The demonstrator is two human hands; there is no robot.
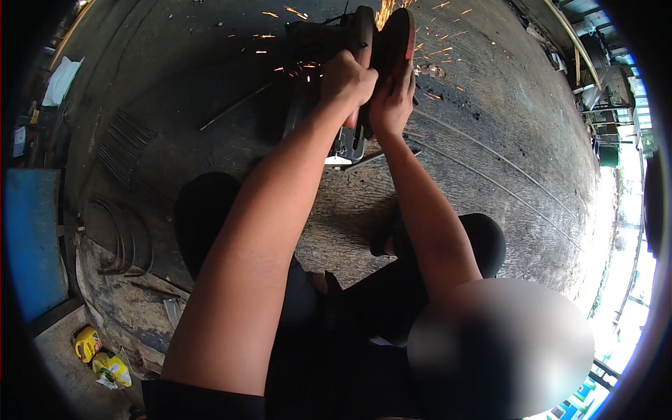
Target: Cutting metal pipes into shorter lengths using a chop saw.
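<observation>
A cut-off saw (363, 31) stands on the ground at the top of the view, throwing orange sparks from its far side. My left hand (348, 78) is closed around its handle. Just to the right, my right hand (392, 105) holds a dark, flat, oblong piece with a red edge (400, 35) upright beside the saw. Its fingers lie along that piece; its exact kind is unclear. Under my hands shows the saw's metal base (343, 150). The cutting point is hidden by the saw and my hands.
A thin dark rod (234, 107) lies left of the saw, near a bundle of rods (124, 147). Long thin rods (490, 150) stretch across the ground on the right. Bent metal loops (122, 238), a blue panel (31, 238) and yellow packages (98, 357) are at left.
</observation>
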